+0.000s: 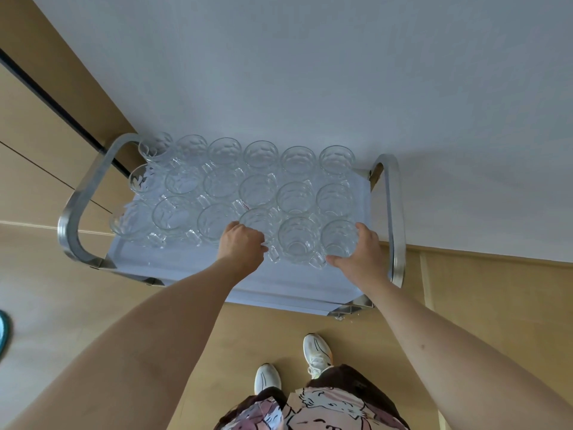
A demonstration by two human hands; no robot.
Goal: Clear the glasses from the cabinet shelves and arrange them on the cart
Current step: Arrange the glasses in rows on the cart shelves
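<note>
Several clear glass mugs stand in rows on the white top of the cart [273,287], which has chrome handles at both ends. My left hand [243,245] is closed around a mug [257,220] in the nearest row. My right hand [361,254] wraps the rightmost mug of that row [339,238], at the cart's right end. Between my hands stands another mug [297,238], untouched. The cabinet is not in view.
The cart stands against a white wall [310,72], with wooden panelling [46,125] to the left. The chrome handles [395,218] rise at each end. My feet in white shoes [316,352] are on the wooden floor just in front of the cart.
</note>
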